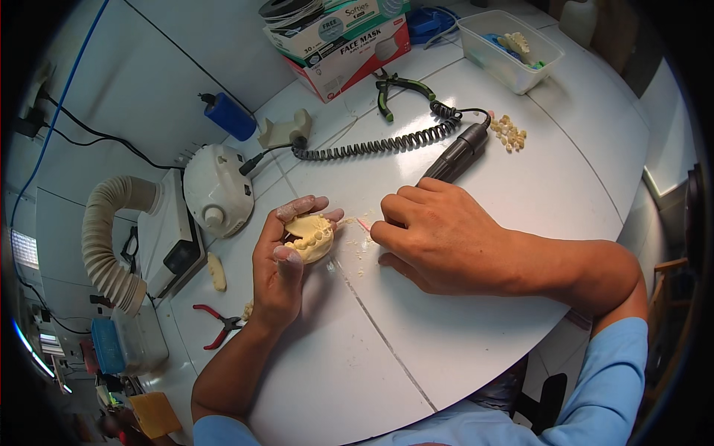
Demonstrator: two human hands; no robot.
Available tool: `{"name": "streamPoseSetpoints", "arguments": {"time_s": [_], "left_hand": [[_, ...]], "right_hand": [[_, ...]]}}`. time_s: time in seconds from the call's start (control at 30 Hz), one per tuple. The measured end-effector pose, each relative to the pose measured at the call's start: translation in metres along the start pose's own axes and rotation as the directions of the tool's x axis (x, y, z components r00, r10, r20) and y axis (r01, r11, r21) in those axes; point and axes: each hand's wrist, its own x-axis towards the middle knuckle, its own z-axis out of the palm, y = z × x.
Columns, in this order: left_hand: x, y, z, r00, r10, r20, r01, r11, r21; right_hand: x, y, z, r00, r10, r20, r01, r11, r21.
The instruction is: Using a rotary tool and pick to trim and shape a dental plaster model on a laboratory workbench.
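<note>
My left hand (pixel 279 267) is closed round a cream-coloured dental cast (pixel 311 236), holding it above the table with its row of teeth turned to the right. To the right of it, my right hand (pixel 435 238) is curled with its back upward. A black rotary handpiece (pixel 460 154) runs into the far side of these curled fingers; its front end is hidden by the hand. By the index finger shows a small pink piece (pixel 363 224), and I cannot tell whether it is touched. Pale crumbs (pixel 360 256) lie between the hands.
A coiled black cord (pixel 379 145) links the handpiece to a white control unit (pixel 219 189). Green-handled pliers (pixel 401 88), a tooth-like pile (pixel 508 135), a plastic tub (pixel 476 48) and a mask box (pixel 349 63) stand or lie farther back. Red-handled pliers (pixel 217 327) and a ribbed hose (pixel 111 230) are left.
</note>
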Motion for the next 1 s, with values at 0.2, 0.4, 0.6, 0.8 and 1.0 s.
{"name": "streamPoseSetpoints", "arguments": {"time_s": [0.2, 0.4, 0.6, 0.8, 1.0], "left_hand": [[0.001, 0.002, 0.002, 0.999, -0.042, -0.003, 0.042, 0.999, -0.03], [0.001, 0.001, 0.001, 1.0, -0.018, 0.006, 0.019, 1.0, -0.015], [0.0, -0.011, -0.004, 0.993, 0.09, 0.079, -0.073, 0.979, -0.188], [0.0, 0.009, 0.01, 0.994, -0.111, 0.008, 0.111, 0.985, -0.131], [-0.001, 0.003, 0.005, 0.998, 0.03, 0.063, -0.033, 0.998, 0.062]], "right_hand": [[-0.003, -0.006, -0.006, 1.0, 0.026, 0.012, -0.025, 0.995, -0.094], [0.002, -0.001, -0.013, 0.998, 0.055, 0.004, -0.055, 0.998, -0.036], [0.006, 0.019, -0.027, 0.984, 0.164, -0.075, -0.176, 0.96, -0.216], [-0.003, 0.03, -0.031, 0.975, 0.215, -0.048, -0.218, 0.915, -0.341], [0.0, 0.04, -0.037, 0.938, 0.33, 0.108, -0.293, 0.919, -0.263]]}}
